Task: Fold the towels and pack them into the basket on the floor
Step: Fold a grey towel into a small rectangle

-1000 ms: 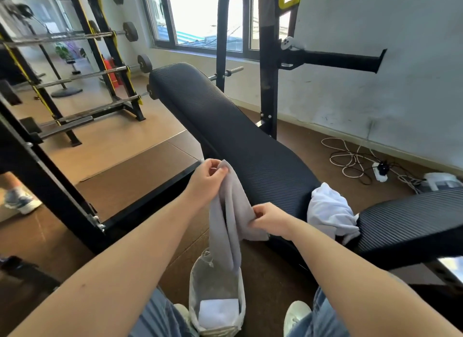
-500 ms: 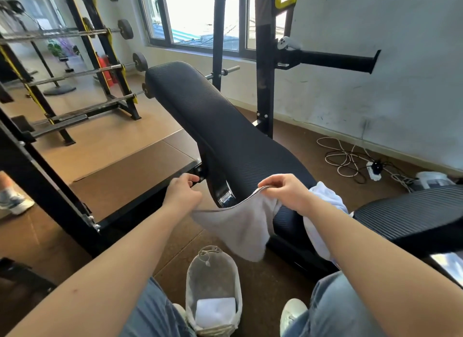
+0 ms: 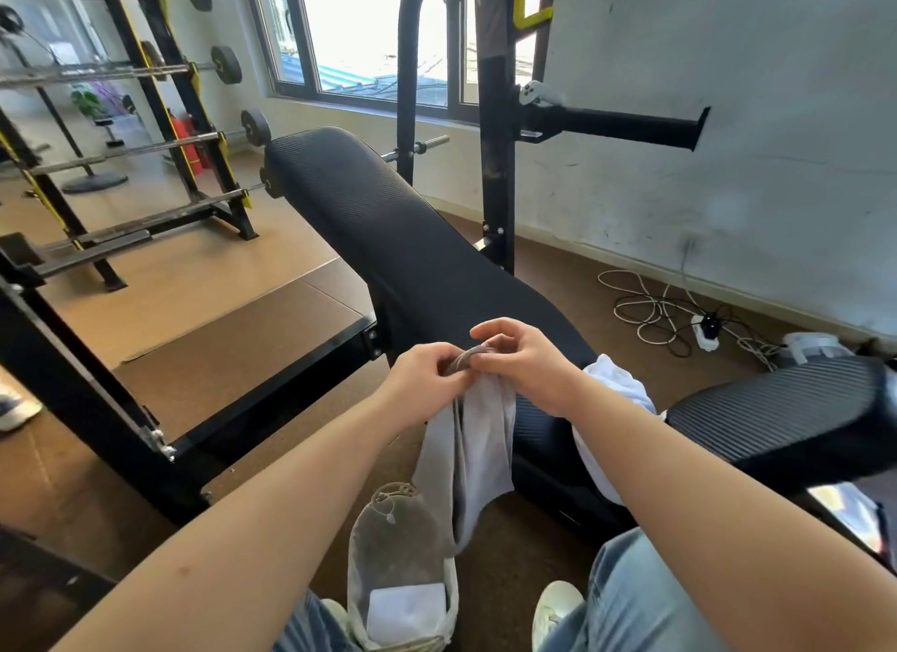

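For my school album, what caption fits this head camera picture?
Folding time: left hand and right hand pinch a grey towel above the floor basket.

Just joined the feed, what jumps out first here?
Dead centre, the left hand and right hand pinch the top of a grey towel, which hangs toward the basket on the floor. A folded white towel lies in the basket. Behind runs the black bench, with a crumpled white towel at right.
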The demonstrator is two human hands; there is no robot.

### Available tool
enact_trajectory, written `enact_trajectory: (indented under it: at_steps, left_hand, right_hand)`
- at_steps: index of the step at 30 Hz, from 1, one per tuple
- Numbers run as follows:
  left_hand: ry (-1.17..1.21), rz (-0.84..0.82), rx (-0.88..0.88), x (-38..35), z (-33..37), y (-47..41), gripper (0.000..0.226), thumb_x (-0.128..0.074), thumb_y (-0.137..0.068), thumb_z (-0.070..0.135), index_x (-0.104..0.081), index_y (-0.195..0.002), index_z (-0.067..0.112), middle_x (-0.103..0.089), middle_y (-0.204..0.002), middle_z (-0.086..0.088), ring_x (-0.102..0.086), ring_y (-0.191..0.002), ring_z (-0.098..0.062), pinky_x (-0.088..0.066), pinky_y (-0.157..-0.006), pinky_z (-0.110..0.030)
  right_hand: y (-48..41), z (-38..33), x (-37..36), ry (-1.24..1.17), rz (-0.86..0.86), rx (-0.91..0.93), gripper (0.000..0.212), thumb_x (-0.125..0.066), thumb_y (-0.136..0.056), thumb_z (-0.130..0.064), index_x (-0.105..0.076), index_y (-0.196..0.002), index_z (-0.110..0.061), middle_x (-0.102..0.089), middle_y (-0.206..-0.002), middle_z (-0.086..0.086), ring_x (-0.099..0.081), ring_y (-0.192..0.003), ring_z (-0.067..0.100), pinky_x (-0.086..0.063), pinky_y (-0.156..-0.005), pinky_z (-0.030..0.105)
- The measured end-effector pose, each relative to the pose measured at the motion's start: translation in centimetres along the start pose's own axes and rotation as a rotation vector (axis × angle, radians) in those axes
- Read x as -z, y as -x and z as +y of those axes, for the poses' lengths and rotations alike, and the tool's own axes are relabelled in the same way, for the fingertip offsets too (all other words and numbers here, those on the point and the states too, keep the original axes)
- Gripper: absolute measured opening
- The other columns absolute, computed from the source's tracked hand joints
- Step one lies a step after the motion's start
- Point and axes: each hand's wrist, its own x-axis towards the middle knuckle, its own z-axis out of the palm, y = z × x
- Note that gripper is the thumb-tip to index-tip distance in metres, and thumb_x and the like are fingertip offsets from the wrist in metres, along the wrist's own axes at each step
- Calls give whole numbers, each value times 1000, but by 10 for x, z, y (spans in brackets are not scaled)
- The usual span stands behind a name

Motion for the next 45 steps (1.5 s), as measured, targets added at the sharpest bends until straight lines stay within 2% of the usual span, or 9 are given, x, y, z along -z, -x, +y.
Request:
enact_trajectory:
  at_steps: [4, 8, 14, 19, 25, 29, 33, 42, 45]
  left_hand:
    - [63, 98, 52, 5, 0, -2, 13, -66, -96, 36, -70, -97, 23, -68, -84, 3, -62, -81, -16, -50, -70, -31]
    - [100, 131, 65, 19, -5, -6, 10, -65, -98, 35, -67, -101, 26, -69, -93, 6, -65, -91, -12, -57, -80, -31]
    - [173, 234, -3, 46, -4, -5, 24, -70, -96, 31, -64, -117, 22, -67, -100, 13, -66, -93, -9, -51, -67, -8]
    - [-264, 239, -166, 74, -10, 1, 25, -65, -99, 28, -63, -125, 26, -66, -107, 13, -63, -90, -6, -47, -68, -7]
    - [-367, 189, -116, 95, -30, 3, 14, -69, -96, 31, -74, -109, 27, -74, -103, 9, -65, -89, -7, -49, -74, -15]
    - [-275, 127, -100, 98, -35, 13, 8, -72, -94, 29, -71, -98, 36, -70, -92, 18, -65, -83, 0, -45, -68, -9]
    - [-85, 47, -62, 96, -34, 25, 15, -77, -89, 21, -74, -87, 36, -73, -83, 15, -67, -83, 2, -48, -69, -8]
    - [113, 128, 37, 72, -59, 45, 5, -76, -90, 16, -77, -89, 21, -71, -69, 6, -65, -57, -16, -55, -53, -20]
    - [236, 171, 129, 58, -65, 44, 4, -77, -89, 12, -78, -90, 16, -74, -74, 0, -72, -64, -21, -60, -58, -24]
  right_hand:
    - [3, 9, -3, -207, -74, -105, 48, -75, -88, 1, -60, -129, -17, -71, -106, 16, -72, -95, 30, -57, -87, 46]
    - [7, 21, -15, -40, -105, -133, 52, -78, -86, -4, -58, -131, -19, -74, -114, 15, -73, -104, 29, -60, -88, 43]
    - [15, 46, -30, 228, -88, -118, 52, -83, -83, -16, -56, -127, -26, -69, -115, 0, -68, -106, 18, -61, -90, 40]
    - [20, 59, -31, 429, 67, 46, 53, -72, -94, -10, -40, -130, -32, -63, -111, -5, -64, -100, 13, -58, -81, 20]
    - [20, 46, -10, 671, 17, 202, 31, -70, -94, -8, -58, -106, -34, -63, -93, -11, -57, -73, -3, -44, -70, 8]
    - [19, 45, -2, 770, -46, 318, 21, -70, -93, -5, -70, -101, -25, -67, -95, -14, -63, -87, 0, -52, -78, 15]
    - [22, 45, -3, 762, -19, 380, 33, -74, -88, -4, -66, -86, -36, -67, -90, -12, -63, -83, 9, -51, -73, 17]
    - [21, 67, -7, 886, -218, 146, 10, -73, -94, -27, -69, -92, -36, -68, -89, -15, -63, -83, 6, -50, -75, 18]
    - [13, 70, -11, 981, -322, 130, 5, -69, -97, -27, -73, -97, -28, -64, -91, -14, -58, -84, 8, -44, -77, 22]
